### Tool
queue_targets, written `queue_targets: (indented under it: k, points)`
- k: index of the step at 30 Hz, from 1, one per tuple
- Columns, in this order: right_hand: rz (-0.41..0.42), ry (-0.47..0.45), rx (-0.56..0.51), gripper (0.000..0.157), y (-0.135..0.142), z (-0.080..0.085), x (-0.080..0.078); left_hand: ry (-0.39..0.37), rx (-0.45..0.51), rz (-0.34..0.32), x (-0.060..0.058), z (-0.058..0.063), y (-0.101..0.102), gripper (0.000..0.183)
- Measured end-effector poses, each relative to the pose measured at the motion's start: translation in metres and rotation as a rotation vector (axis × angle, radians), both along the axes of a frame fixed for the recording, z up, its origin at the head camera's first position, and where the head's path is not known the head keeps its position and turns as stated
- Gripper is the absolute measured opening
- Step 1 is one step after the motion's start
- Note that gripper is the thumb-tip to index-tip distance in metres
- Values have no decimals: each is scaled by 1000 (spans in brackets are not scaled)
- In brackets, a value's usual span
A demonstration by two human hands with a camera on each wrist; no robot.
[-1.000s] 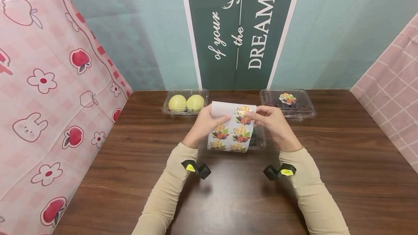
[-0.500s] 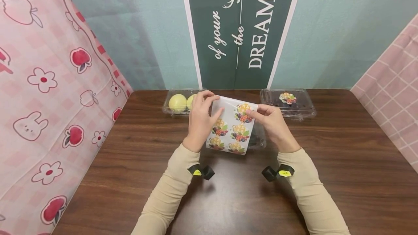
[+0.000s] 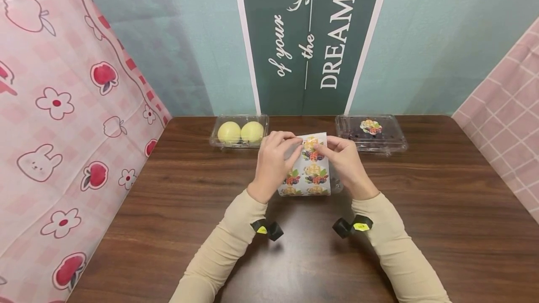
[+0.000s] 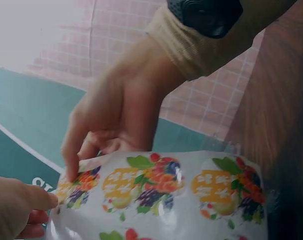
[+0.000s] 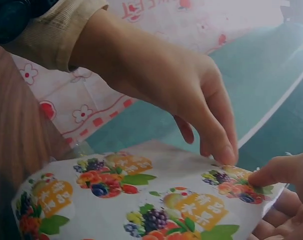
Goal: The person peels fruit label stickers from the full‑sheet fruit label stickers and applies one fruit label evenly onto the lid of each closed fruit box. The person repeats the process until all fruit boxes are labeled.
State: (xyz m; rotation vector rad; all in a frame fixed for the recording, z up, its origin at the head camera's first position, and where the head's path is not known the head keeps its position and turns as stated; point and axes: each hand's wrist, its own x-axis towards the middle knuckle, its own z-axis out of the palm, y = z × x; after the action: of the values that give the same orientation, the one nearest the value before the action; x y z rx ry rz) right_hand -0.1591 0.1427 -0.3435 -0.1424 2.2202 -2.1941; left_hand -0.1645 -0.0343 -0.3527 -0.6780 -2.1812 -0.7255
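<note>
Table (image 3: 455, 228), rear edge: fruit box (image 3: 214, 141) at left, stickered box (image 3: 393, 144) at right. Sticker sheet (image 3: 309, 172) nearer, between them, before a third box (image 3: 336, 184).

Head view bright, glare on tabletop (image 3: 309, 261); wrist views dimmer.

Dark wood-grain table (image 3: 455, 219), teal backdrop (image 3: 168, 41), lettered green panel (image 3: 312, 46), pink apple-print cloth (image 3: 77, 144) left, pink grid cloth (image 3: 509, 116) right
</note>
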Motion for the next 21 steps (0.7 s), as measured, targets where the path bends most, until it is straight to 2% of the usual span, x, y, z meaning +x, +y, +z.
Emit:
queue_targets:
  k: [7, 15, 21]
  points:
    - [-34, 7, -26, 31, -12, -5, 1, -15, 34, 43, 2, -4, 6, 16]
    - [-38, 18, -67, 23, -16, -8, 2, -147, 158, -28, 5, -3, 7, 15]
    - [-28, -2, -45, 22, -16, -7, 3, -201, 176, -48, 6, -2, 7, 15]
